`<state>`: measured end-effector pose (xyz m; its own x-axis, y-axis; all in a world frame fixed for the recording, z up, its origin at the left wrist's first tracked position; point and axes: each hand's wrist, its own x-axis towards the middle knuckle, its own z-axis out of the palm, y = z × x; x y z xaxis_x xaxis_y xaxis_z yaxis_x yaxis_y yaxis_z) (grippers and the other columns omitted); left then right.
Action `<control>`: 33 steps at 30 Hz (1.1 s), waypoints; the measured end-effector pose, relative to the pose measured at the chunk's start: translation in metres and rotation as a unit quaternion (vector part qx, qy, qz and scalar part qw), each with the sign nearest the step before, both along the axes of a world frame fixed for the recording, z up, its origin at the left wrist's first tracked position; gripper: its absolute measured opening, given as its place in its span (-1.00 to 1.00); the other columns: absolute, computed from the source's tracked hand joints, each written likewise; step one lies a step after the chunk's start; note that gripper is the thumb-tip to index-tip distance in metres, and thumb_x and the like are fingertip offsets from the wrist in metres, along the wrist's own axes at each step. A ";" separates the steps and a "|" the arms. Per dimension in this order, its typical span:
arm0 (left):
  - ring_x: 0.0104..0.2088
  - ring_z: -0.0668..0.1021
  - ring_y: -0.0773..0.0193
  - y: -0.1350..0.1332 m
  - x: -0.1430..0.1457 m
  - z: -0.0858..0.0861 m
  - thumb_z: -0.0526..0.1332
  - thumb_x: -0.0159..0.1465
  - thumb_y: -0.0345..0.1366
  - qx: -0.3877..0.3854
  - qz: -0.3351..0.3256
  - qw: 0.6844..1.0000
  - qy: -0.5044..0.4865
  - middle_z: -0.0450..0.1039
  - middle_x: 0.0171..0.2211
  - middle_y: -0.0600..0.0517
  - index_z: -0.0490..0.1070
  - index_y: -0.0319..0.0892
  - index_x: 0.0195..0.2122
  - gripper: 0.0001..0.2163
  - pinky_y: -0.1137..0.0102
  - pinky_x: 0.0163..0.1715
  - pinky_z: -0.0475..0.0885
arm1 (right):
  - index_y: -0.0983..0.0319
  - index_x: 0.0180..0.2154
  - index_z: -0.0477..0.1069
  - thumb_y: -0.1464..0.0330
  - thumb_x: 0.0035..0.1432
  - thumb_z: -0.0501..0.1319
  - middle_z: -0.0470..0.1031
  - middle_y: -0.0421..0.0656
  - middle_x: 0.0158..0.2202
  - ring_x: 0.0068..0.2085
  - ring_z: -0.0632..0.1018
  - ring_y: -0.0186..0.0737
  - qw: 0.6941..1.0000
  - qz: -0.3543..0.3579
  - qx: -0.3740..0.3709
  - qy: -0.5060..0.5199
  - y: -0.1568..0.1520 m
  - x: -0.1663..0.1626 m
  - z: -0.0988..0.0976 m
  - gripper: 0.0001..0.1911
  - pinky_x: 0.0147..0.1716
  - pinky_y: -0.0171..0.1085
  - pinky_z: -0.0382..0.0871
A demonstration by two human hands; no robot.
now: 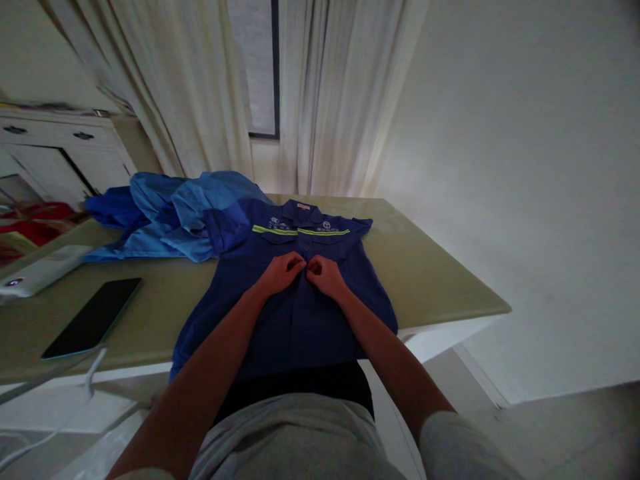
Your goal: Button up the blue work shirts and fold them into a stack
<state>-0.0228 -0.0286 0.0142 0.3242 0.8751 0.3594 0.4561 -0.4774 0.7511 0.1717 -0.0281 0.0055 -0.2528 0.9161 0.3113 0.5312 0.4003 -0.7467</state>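
Note:
A navy work shirt (265, 327) lies face up on the table, collar toward the wall, with a yellow-green stripe and pale lettering across its chest. Its lower hem hangs over the front edge near my body. My left hand (281, 272) and my right hand (324, 273) meet at the front placket, just below the chest pockets. Both sets of fingers are pinched on the placket cloth, fingertips almost touching. Whether a button sits between them is too small to tell.
Crumpled blue clothes (185, 207) lie at the left on the green tabletop (430, 280). A black phone (95, 317) and a white device (47, 270) rest nearer the left, beside a white cable (93, 373). Curtains (345, 87) and a wall stand behind.

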 end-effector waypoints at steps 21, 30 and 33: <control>-0.35 0.63 0.13 0.003 -0.003 0.001 0.28 0.23 -0.04 -0.019 0.051 0.997 0.061 0.64 -0.40 -0.02 0.57 -0.14 -0.36 -0.74 0.31 -0.28 0.48 | 0.19 -0.40 0.41 0.45 0.06 0.30 0.51 -0.27 -0.47 -0.42 0.51 -0.28 0.999 0.009 0.019 -0.039 -0.006 0.000 0.006 -0.92 -0.36 -0.33 0.27; -0.34 0.64 0.15 0.002 -0.002 0.000 0.24 0.24 -0.09 -0.021 0.028 0.998 0.054 0.64 -0.37 -0.01 0.55 -0.14 -0.34 -0.77 0.32 -0.27 0.47 | 0.18 -0.40 0.39 0.44 0.08 0.30 0.52 -0.27 -0.45 -0.41 0.49 -0.28 0.998 0.001 0.006 -0.069 -0.008 -0.002 0.008 -0.90 -0.36 -0.34 0.25; -0.32 0.64 0.13 0.003 -0.002 -0.003 0.25 0.24 -0.08 -0.022 0.029 0.998 0.046 0.65 -0.35 -0.02 0.55 -0.14 -0.32 -0.76 0.30 -0.26 0.48 | 0.18 -0.39 0.40 0.44 0.08 0.30 0.51 -0.27 -0.46 -0.41 0.50 -0.28 0.997 -0.001 0.007 -0.075 -0.008 -0.002 0.008 -0.91 -0.36 -0.34 0.24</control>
